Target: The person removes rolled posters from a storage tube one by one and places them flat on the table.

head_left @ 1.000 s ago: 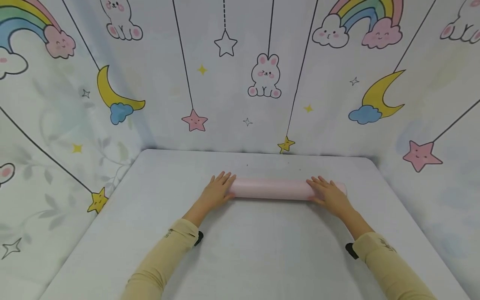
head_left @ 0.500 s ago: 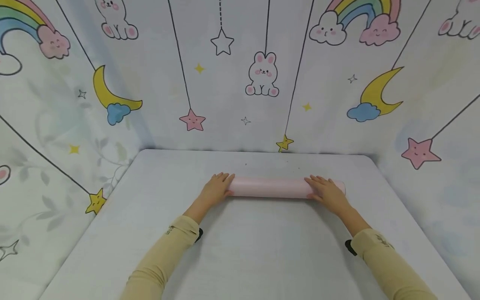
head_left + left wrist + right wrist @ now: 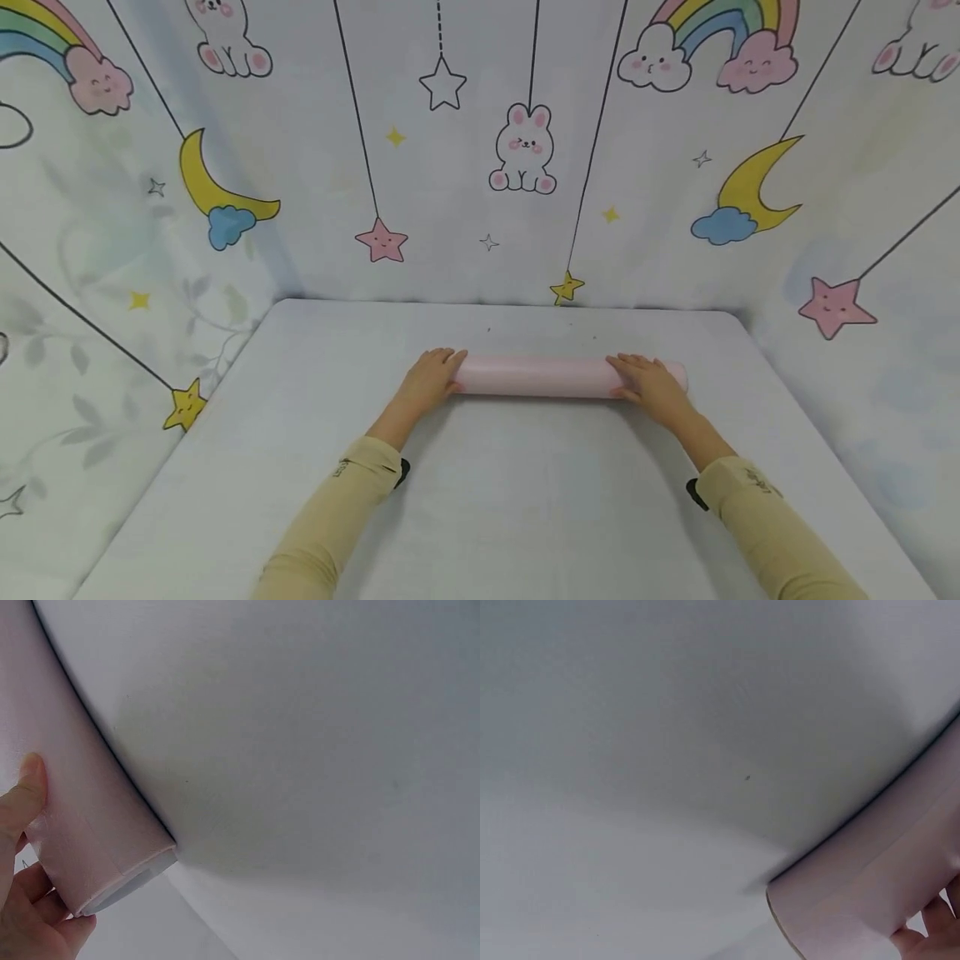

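A smooth pink roll lies crosswise on the white table, toward the far side. At its left end my left hand holds it, fingers over the top and thumb on the near side. In the left wrist view the thumb presses the roll's surface and the fingers curl under the other side, by the pale, rimmed end. My right hand grips the roll a little inside its right end. Only some fingertips of the right hand show in the right wrist view, against the roll.
Behind the table and on both sides hangs a white backdrop printed with bunnies, stars, moons and rainbows. The table's far edge runs just beyond the roll. A few tiny dark specks dot the tabletop.
Both hands stay on the roll in nearly the same place. The whole scene has shifted slightly left in the head view, backdrop included.
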Demonstrator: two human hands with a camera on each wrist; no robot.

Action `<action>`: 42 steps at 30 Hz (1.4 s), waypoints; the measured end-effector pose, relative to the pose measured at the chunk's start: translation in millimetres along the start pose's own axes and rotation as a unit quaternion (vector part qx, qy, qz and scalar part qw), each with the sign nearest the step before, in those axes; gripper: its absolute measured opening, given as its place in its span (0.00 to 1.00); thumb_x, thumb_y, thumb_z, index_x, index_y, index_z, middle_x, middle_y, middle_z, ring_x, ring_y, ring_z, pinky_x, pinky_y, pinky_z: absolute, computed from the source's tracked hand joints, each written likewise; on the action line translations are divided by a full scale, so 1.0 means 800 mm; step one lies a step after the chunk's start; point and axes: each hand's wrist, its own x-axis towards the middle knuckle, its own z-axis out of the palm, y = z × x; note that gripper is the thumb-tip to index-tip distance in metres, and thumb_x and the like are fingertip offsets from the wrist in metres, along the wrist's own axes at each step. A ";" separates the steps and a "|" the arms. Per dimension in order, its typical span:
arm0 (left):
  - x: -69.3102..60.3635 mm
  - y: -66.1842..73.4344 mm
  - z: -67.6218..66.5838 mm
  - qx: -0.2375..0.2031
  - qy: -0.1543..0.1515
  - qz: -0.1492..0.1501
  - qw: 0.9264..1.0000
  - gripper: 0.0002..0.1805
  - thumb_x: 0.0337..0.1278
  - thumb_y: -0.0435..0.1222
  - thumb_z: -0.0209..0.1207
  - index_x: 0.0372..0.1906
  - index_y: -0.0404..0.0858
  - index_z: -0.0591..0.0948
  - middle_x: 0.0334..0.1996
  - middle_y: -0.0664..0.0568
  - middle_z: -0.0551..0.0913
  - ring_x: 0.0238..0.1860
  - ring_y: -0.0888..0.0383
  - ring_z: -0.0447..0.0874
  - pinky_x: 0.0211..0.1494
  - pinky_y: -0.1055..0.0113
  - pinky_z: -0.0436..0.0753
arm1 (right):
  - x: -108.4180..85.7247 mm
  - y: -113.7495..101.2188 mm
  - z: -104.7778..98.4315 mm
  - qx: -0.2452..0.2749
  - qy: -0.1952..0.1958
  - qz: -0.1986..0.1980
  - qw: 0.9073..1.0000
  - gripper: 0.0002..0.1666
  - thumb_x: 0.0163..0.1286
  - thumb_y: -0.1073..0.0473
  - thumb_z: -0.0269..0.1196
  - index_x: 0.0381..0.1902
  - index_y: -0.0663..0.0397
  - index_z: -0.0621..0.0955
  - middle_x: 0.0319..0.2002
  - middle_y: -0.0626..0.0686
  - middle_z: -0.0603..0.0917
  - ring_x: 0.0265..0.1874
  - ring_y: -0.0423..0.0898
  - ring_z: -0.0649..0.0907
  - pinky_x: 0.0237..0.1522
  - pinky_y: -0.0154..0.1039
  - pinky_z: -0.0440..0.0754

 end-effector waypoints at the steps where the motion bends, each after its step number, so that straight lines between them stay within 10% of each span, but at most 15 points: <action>1: 0.001 0.000 0.000 -0.002 0.000 0.000 1.000 0.31 0.51 0.40 0.62 0.60 0.33 0.69 0.52 0.38 0.74 0.55 0.43 0.70 0.61 0.51 0.64 | 0.001 -0.001 -0.001 -0.002 -0.003 0.001 1.000 0.34 0.56 0.55 0.65 0.58 0.64 0.71 0.55 0.69 0.72 0.56 0.65 0.69 0.53 0.67 0.59; 23: 0.013 0.009 -0.020 0.020 -0.078 -0.040 0.996 0.32 0.52 0.45 0.61 0.62 0.39 0.69 0.53 0.41 0.74 0.56 0.44 0.70 0.60 0.55 0.65 | 0.020 -0.014 -0.013 -0.062 -0.059 0.024 0.996 0.41 0.46 0.56 0.72 0.58 0.64 0.72 0.50 0.66 0.77 0.50 0.63 0.75 0.48 0.64 0.67; 35: 0.008 -0.001 0.001 -0.011 -0.048 -0.024 0.999 0.32 0.53 0.47 0.61 0.62 0.38 0.69 0.52 0.39 0.74 0.55 0.42 0.69 0.60 0.54 0.64 | 0.010 -0.021 -0.011 -0.059 -0.061 0.045 0.995 0.40 0.47 0.57 0.73 0.57 0.63 0.72 0.52 0.69 0.75 0.52 0.65 0.73 0.49 0.67 0.65; 42: 0.000 0.014 -0.015 0.011 -0.073 -0.019 0.997 0.31 0.53 0.46 0.60 0.61 0.37 0.70 0.52 0.38 0.75 0.54 0.41 0.71 0.57 0.53 0.68 | -0.004 -0.030 -0.016 -0.058 -0.049 0.038 0.996 0.39 0.46 0.58 0.72 0.56 0.63 0.73 0.50 0.68 0.76 0.50 0.65 0.74 0.47 0.69 0.64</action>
